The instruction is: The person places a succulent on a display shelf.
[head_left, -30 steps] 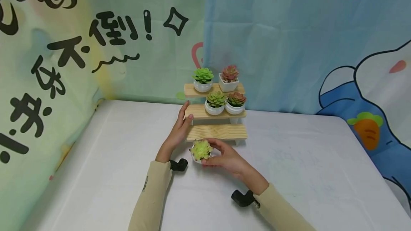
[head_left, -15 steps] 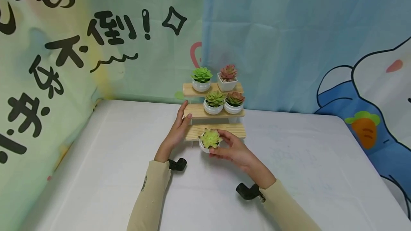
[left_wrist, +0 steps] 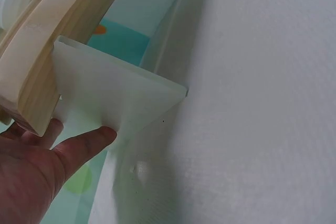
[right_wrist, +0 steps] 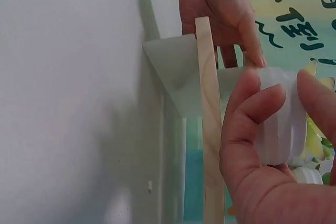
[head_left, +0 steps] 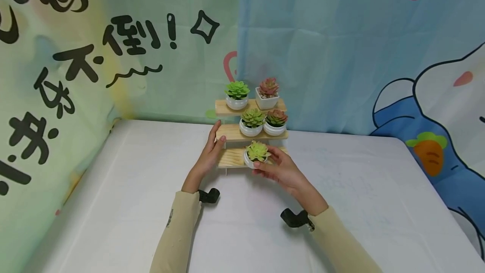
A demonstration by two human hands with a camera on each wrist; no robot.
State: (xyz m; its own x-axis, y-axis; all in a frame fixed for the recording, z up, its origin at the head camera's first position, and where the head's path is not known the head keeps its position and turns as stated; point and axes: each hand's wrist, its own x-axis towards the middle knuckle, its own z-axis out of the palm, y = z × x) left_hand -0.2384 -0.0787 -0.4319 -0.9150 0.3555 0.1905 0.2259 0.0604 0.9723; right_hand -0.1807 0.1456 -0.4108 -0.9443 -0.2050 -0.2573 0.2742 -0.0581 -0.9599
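Note:
My right hand (head_left: 278, 167) grips a yellow-green potted succulent (head_left: 257, 151) by its round white pot (right_wrist: 283, 124), thumb and fingers around the pot's wall. In the head view the pot overlaps the bottom board of a three-tier wooden plant stand (head_left: 232, 159); in the right wrist view it is close over that board's face. My left hand (head_left: 208, 153) is at the stand's left end, fairly straight fingers (left_wrist: 94, 140) touching the white side panel (left_wrist: 113, 85).
On the top board stand a bright green succulent (head_left: 237, 92) and a reddish one (head_left: 267, 92) in a square pot. The middle board holds a green succulent (head_left: 252, 122) and a red-green one (head_left: 275, 122). A printed backdrop (head_left: 322, 54) hangs behind the white table (head_left: 151, 205).
My right hand has carried the yellow-green succulent up and to the right, from in front of the stand to over the bottom board. The left hand has stayed at the stand's side.

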